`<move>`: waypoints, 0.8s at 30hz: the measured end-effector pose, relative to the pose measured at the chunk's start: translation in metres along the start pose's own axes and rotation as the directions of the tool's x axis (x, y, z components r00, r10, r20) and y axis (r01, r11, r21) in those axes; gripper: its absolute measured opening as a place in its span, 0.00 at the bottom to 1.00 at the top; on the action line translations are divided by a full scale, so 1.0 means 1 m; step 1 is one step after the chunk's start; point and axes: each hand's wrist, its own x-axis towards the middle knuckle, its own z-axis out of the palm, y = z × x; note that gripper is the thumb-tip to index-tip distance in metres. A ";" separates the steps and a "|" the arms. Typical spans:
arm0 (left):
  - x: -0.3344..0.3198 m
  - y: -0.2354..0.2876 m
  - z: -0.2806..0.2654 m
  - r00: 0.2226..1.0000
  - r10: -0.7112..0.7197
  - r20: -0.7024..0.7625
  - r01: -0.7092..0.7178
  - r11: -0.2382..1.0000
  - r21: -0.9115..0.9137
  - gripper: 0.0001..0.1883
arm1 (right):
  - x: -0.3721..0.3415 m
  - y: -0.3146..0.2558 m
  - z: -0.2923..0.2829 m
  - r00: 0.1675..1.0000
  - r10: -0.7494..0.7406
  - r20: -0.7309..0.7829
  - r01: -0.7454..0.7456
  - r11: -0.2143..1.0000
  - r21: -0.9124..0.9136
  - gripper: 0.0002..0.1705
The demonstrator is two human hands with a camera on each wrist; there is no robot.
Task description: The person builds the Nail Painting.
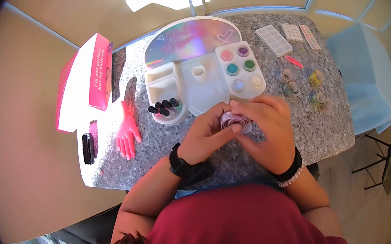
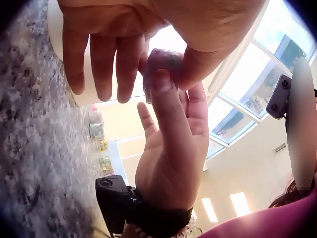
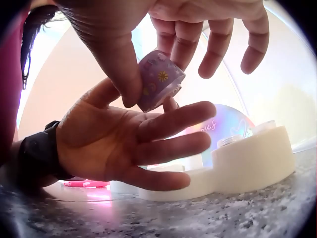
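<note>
Both hands hold a small roll of pale purple, flower-patterned strip point(image 1: 229, 120) in front of the white tray. My left hand point(image 1: 202, 136) pinches its left side between thumb and forefinger, the other fingers stretched out beneath in the right wrist view. From the other side my right hand point(image 1: 269, 129) grips it, with the thumb pressed on the edge of the roll. Yellow and white flowers show on the roll's outer face point(image 3: 162, 77) in the right wrist view. Seen from above, the strip lies in loose coils.
Beyond the hands stands a white tray point(image 1: 197, 90) with colour pots point(image 1: 232, 69) and black-capped bottles point(image 1: 165, 105). A pink practice hand point(image 1: 126, 130) and a pink box point(image 1: 99, 72) are at left. Several patterned rolls point(image 1: 291, 88), pink tweezers point(image 1: 294, 61) and a clear case point(image 1: 273, 40) lie at right.
</note>
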 end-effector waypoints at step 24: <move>0.005 0.007 -0.014 0.966 -0.238 0.096 0.248 0.963 -0.105 0.18 | 0.003 0.019 -0.023 0.985 -0.072 0.159 0.028 0.966 0.259 0.24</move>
